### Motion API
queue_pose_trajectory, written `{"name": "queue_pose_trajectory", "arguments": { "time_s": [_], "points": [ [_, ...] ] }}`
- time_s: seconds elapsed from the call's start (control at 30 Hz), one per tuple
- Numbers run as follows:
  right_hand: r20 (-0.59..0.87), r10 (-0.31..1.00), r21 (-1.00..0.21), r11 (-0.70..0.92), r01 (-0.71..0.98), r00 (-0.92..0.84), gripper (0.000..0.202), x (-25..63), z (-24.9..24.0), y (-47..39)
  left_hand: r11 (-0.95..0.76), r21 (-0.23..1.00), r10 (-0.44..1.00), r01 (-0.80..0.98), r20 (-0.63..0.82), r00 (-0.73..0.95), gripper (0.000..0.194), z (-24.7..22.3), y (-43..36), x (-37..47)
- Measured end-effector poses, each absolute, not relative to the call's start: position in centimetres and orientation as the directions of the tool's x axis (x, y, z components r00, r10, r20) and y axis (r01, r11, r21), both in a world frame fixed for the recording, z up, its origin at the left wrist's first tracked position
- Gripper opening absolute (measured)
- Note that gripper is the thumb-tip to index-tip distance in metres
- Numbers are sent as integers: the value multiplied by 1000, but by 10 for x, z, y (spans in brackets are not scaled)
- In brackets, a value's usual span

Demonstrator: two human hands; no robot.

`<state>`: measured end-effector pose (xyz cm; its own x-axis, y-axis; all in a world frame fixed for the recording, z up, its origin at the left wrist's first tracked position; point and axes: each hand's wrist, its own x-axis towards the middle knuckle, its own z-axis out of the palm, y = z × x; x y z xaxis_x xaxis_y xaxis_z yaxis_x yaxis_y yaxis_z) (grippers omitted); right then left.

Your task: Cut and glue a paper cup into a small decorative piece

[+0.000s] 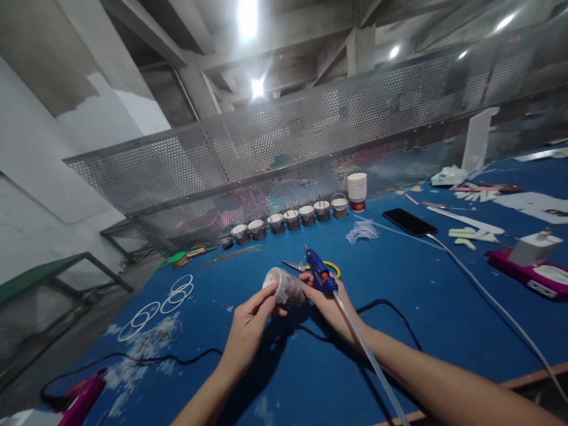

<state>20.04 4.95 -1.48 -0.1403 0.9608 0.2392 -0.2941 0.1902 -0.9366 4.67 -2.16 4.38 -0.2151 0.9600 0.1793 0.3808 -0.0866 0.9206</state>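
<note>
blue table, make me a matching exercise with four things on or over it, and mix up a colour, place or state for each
1 phone
2 glue gun
3 stack of cups
4 scissors

A yellow handles
B in the right hand
C joined to a white cable
D at the right end of the row of small buckets

Pairs: 1-C, 2-B, 3-D, 4-A

A blue table [213, 272] carries a row of wrapped cups [291, 220], stacked paper cups [357, 192], a black phone [409, 222], white rings [177, 294] and yellow-handled scissors [333, 269].
</note>
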Motion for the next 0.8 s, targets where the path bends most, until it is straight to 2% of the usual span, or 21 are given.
{"name": "queue_pose_trajectory", "arguments": {
  "time_s": [0.33,0.57,0.8],
  "points": [
    [313,942,-937,285,-199,-124,27,215,7,38,-121,942,906,314,234,-353,34,43,-19,49],
    [180,903,-980,130,-151,-389,30,235,25,13,-165,942,882,291,273,-383,32,35,-16,39],
    [135,840,-991,116,-69,-526,28,237,14,0,-148,941,844,304,280,-457,32,30,-16,44]
  ]
}}
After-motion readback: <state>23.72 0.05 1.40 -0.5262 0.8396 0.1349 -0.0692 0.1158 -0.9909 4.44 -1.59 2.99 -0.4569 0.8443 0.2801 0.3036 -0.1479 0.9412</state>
